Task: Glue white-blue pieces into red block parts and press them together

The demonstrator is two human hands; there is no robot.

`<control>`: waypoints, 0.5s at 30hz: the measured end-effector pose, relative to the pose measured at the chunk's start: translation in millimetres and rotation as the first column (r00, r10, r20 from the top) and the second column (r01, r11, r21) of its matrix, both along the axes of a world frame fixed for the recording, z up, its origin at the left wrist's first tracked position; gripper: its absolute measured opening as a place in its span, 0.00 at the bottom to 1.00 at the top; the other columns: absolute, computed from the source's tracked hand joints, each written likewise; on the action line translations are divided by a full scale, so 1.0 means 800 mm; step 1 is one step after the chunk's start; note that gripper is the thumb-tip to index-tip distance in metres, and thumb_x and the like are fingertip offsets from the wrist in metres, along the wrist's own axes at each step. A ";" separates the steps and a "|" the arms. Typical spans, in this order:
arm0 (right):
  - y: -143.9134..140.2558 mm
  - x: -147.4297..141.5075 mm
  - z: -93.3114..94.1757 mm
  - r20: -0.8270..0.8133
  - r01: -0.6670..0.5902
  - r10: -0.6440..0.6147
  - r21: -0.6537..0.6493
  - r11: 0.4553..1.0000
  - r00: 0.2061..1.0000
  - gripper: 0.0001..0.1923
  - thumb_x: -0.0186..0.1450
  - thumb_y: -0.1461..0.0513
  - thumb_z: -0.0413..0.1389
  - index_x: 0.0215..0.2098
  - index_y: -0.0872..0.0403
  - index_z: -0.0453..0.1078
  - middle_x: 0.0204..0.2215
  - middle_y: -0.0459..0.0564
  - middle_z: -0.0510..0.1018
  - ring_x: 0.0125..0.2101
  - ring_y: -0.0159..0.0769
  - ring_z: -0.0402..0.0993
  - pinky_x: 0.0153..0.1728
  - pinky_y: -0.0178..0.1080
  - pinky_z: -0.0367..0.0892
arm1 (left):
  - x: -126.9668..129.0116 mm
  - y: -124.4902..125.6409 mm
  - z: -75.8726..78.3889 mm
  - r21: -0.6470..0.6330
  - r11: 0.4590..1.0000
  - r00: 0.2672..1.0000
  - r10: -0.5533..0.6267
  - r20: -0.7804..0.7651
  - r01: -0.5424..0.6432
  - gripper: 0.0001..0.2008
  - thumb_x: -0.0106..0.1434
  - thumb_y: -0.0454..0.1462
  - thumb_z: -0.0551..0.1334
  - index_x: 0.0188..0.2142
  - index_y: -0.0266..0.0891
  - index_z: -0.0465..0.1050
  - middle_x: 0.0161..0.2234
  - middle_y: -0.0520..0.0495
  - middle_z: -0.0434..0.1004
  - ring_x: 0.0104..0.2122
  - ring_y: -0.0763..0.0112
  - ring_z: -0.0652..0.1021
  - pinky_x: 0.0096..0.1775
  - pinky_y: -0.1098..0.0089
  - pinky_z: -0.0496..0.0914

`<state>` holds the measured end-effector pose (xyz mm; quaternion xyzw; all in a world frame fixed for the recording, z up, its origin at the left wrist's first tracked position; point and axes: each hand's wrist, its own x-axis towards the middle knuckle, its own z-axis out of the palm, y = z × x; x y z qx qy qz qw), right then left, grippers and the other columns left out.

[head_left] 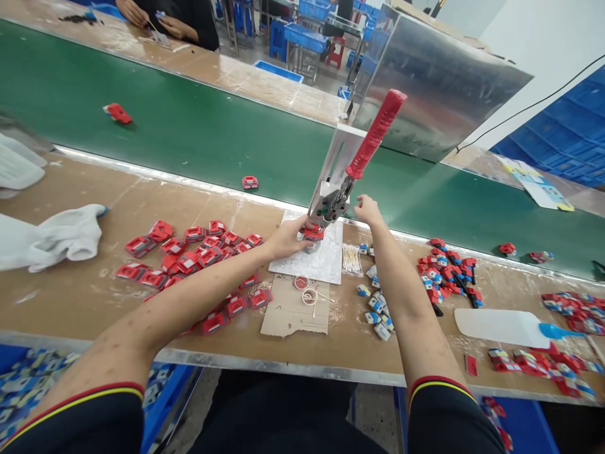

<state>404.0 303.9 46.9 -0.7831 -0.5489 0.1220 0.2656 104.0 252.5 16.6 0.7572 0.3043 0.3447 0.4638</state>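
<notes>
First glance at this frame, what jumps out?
The hand press at the bench's centre, its red-gripped lever slanting up to the right. The left hand holds a red part under it, and the right hand hovers beside its base. Heaps of red parts lie left of it, with more on the right, and the green conveyor belt runs behind.

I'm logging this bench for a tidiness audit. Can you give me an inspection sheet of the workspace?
Surface: brown bench, worn, beside green belt.
Job's things: press with red lever; red part under it.
Clutter: red pile, cardboard, white cloth, scoop.
Hands: left hand on red part; right hand beside press.
Cables: black cable on wall.
Surroundings: co-worker's hands, blue bins.
</notes>
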 end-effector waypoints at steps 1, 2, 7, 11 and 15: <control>0.000 0.001 0.013 0.000 0.027 -0.027 0.048 0.998 1.000 0.15 0.73 0.54 0.57 0.49 0.58 0.75 0.44 0.61 0.82 0.48 0.47 0.79 0.52 0.49 0.74 | 0.001 -0.001 -0.001 0.003 1.000 1.000 0.003 0.000 -0.003 0.16 0.54 0.31 0.74 0.41 0.39 0.73 0.44 0.42 0.85 0.46 0.60 0.84 0.55 0.57 0.77; -0.001 0.000 0.030 -0.009 0.057 -0.056 0.118 0.991 0.998 0.19 0.76 0.54 0.52 0.54 0.58 0.73 0.48 0.64 0.81 0.51 0.48 0.78 0.53 0.50 0.74 | 0.003 -0.002 -0.002 0.006 1.000 1.000 0.007 -0.001 -0.007 0.16 0.54 0.31 0.74 0.41 0.39 0.73 0.44 0.43 0.86 0.46 0.60 0.84 0.55 0.57 0.77; -0.037 -0.055 0.148 -0.123 -0.042 0.232 0.800 0.598 0.965 0.38 0.78 0.39 0.27 0.68 0.49 0.62 0.61 0.61 0.72 0.61 0.50 0.76 0.52 0.54 0.78 | 0.008 -0.006 -0.004 0.018 1.000 1.000 0.017 -0.011 -0.017 0.16 0.55 0.32 0.74 0.43 0.38 0.75 0.43 0.43 0.86 0.45 0.59 0.84 0.53 0.58 0.78; -0.101 -0.145 0.219 0.121 -0.423 0.591 0.810 0.407 0.798 0.37 0.75 0.35 0.30 0.69 0.40 0.61 0.65 0.52 0.73 0.66 0.45 0.72 0.65 0.50 0.73 | 0.007 -0.009 -0.003 0.026 1.000 1.000 0.008 -0.007 -0.008 0.16 0.57 0.31 0.72 0.44 0.38 0.76 0.45 0.42 0.86 0.47 0.60 0.84 0.54 0.59 0.77; -0.174 -0.182 0.213 0.093 -0.487 0.676 0.765 0.422 0.731 0.35 0.76 0.35 0.33 0.70 0.39 0.60 0.34 0.49 0.79 0.33 0.44 0.82 0.39 0.47 0.83 | 0.006 -0.011 -0.004 0.028 1.000 1.000 0.008 0.014 -0.008 0.14 0.58 0.31 0.72 0.44 0.38 0.76 0.46 0.41 0.86 0.47 0.60 0.84 0.55 0.58 0.77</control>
